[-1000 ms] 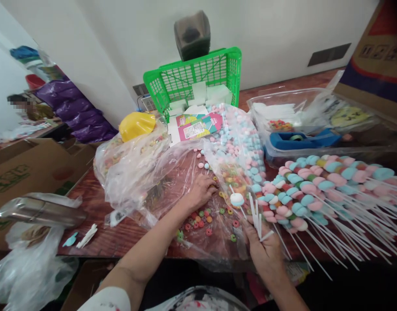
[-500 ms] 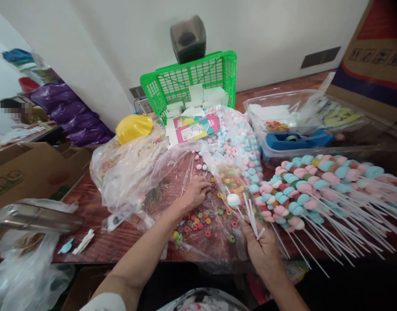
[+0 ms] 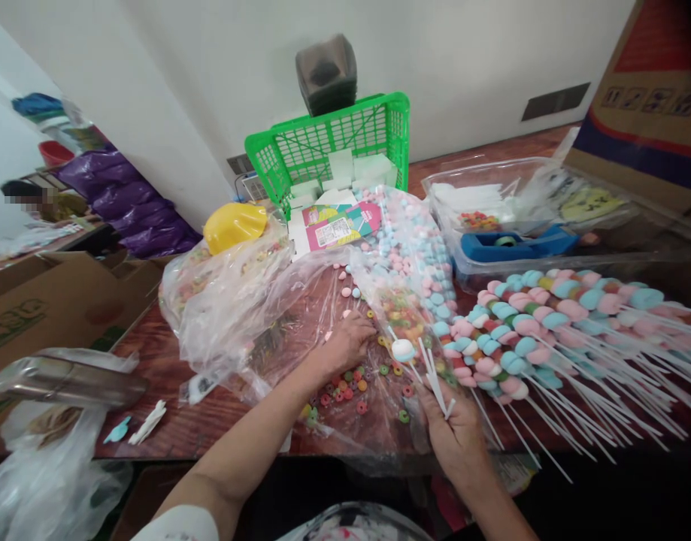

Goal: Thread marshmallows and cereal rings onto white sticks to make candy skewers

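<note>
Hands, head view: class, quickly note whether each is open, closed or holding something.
Left hand: curled near loose coloured rings; whether it holds anything cannot be told.
Right hand: closed, holding white sticks, one bearing a marshmallow.

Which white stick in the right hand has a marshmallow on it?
The leftmost stick: it runs through a white-and-blue marshmallow. The other sticks in the right hand show no candy on them.

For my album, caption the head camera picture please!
Right hand holds white sticks, one bearing a marshmallow; left hand near cereal rings.
</note>
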Tool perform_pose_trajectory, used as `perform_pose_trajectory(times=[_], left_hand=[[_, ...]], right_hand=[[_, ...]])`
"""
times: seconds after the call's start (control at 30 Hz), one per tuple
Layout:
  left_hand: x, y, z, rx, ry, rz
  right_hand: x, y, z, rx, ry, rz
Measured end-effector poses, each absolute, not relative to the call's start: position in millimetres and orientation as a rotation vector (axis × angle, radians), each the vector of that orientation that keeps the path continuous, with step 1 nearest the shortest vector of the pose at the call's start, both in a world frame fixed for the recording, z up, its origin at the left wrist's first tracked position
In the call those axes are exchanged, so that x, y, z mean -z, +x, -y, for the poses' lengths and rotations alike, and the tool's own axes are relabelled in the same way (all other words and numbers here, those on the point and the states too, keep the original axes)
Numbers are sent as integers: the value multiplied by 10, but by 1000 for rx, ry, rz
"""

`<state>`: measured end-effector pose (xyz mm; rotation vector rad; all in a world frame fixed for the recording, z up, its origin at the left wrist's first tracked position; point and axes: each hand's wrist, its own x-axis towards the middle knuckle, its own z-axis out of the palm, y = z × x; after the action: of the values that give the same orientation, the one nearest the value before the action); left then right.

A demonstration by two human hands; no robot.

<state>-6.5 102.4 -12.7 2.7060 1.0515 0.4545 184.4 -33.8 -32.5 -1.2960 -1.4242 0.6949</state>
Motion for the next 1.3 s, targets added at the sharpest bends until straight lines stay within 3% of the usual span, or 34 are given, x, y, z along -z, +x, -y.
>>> perform_pose_trajectory(times=[0.13, 0.27, 0.43, 0.6, 0.83, 1.03, 1.3], left_hand=[[132, 6, -908, -726, 2360, -1114], [5, -5, -755, -1120, 1426, -1187], [-202, -43, -507, -1247, 839, -1000], [-207, -18, -354, -1362, 924, -946], [-149, -49, -191, -1412, 1708, -1139], [-174, -5, -119, -1437, 1003, -939], [11, 128, 25, -1358, 875, -914]], right_hand=[[342, 1838, 332, -681, -1304, 1423], [356, 1800, 334, -672, -1274, 1492], [353, 1724, 367, -699, -1229, 1615], [368, 1715, 376, -729, -1219, 1686], [477, 1728, 374, -660, -1273, 1748], [483, 1704, 414, -640, -1176, 1772], [508, 1675, 438, -464, -1054, 1809]])
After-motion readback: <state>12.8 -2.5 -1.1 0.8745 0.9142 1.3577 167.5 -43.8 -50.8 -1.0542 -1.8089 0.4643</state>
